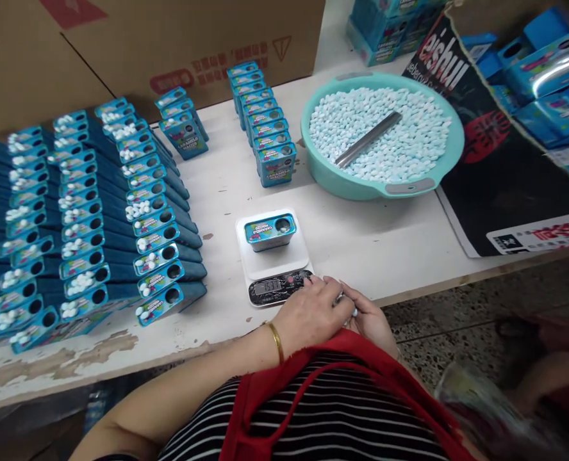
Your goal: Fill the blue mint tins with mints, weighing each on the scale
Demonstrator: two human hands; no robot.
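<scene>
My left hand (pixel 313 310), with a gold bangle at the wrist, lies over my right hand (pixel 368 320) at the table's front edge. The fingers of my left hand are bent and closed against the other hand; what they pinch is hidden. My right hand is cupped, and a pale blue candy (pixel 354 312) shows at its fingers. Just beyond my hands is a white kitchen scale (pixel 304 246) with a lit display. On its plate stands a blue candy tin (pixel 270 232), upright, its round opening uncovered.
A turquoise basin (pixel 345 186) of pale candies holds a metal scoop (pixel 368 139). Rows of blue tins (pixel 157 298), many with candies on top, fill the left. More tins (pixel 275 163) stand behind the scale. A cardboard box (pixel 121 45) backs the table; an open carton (pixel 500 192) holds tins at right.
</scene>
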